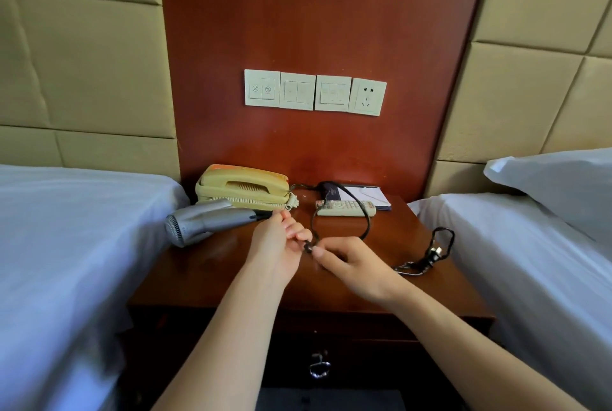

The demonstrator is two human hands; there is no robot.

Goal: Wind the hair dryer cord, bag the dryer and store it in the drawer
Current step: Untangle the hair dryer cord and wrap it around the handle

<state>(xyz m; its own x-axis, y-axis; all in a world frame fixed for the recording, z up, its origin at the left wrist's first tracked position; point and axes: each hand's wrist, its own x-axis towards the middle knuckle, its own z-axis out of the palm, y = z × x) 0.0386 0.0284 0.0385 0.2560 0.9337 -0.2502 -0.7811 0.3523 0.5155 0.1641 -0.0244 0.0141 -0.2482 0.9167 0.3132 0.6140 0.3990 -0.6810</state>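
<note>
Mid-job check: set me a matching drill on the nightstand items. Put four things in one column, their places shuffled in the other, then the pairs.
Things
1. hair dryer
2. telephone
3. remote control
4. plug

Places
A. back left of the nightstand, against the wall panel
B. lying loose on the right side, not in any socket
C. on its side at the front left edge
D. at the back, with the cord lying across it

Pairs: 1-C, 2-A, 3-D, 4-B
</note>
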